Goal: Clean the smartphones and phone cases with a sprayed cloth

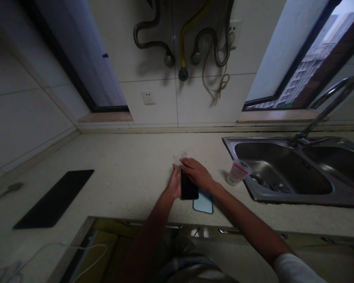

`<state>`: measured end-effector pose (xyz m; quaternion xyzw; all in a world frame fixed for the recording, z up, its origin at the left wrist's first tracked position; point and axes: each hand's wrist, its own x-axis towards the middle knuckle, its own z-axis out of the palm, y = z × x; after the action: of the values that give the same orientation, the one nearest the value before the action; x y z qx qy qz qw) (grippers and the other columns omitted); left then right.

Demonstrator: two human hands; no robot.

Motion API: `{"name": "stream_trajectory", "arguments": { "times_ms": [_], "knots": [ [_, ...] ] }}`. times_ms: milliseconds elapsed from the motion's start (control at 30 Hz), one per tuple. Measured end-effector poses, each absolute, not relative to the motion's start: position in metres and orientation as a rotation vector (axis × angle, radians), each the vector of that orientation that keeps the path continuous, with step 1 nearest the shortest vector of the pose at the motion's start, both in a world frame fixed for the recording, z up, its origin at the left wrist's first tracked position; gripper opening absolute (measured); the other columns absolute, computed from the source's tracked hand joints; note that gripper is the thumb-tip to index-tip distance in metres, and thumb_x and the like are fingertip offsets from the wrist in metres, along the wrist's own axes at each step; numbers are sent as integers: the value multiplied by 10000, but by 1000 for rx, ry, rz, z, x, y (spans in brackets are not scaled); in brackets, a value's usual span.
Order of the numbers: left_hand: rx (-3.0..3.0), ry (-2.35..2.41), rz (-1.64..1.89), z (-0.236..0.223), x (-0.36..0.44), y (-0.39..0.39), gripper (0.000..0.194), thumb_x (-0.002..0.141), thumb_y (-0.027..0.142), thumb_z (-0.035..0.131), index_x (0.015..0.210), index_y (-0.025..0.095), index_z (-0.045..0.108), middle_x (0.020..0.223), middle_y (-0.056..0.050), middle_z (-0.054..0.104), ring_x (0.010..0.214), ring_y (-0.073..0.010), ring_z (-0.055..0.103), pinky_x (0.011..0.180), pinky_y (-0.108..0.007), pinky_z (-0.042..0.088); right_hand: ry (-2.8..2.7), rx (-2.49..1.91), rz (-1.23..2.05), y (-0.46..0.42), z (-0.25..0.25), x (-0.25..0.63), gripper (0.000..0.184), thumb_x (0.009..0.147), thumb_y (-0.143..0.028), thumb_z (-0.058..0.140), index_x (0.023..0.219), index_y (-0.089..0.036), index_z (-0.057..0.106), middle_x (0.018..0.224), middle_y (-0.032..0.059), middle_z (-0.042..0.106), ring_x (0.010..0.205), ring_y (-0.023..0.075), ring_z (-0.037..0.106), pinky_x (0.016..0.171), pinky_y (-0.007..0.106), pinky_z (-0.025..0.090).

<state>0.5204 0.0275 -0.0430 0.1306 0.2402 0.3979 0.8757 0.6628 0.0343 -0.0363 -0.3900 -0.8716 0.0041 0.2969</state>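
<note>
A black phone (188, 188) lies on the pale countertop (126, 173), partly over a light blue case (204, 202). My left hand (174, 183) grips the phone's left edge with curled fingers. My right hand (196, 173) lies over the phone's top end, fingers stretched toward a thin clear film (179, 157) on the counter just beyond. Whether the fingertips pinch that film I cannot make out.
A small clear cup with a red band (236, 172) lies tilted beside a steel double sink (286, 196) with a curved tap (327, 106) at the right. A black flat mat (54, 198) lies at the left, white cable (76, 255) at lower left. Hoses hang on the tiled wall.
</note>
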Motion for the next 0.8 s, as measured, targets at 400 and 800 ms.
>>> {"name": "stream_trajectory", "arguments": {
  "times_ms": [400,800],
  "knots": [
    [212,393,886,-57,512,40,994,828,841,295,1322,27,582,1156,-268,693,1161,-399,633,1032,-548,437,-2638,-651,173,11,-27,652,257,885,-76,578,1065,-191,721,1084,98,754,1105,220,647,968,370,496],
    [266,429,962,-51,510,36,900,883,763,333,1390,43,519,1222,-261,669,1181,-380,625,1045,-535,429,-2740,-752,215,-7,-11,659,182,959,-263,554,884,-173,693,880,81,707,854,203,605,821,331,433]
  ]
}}
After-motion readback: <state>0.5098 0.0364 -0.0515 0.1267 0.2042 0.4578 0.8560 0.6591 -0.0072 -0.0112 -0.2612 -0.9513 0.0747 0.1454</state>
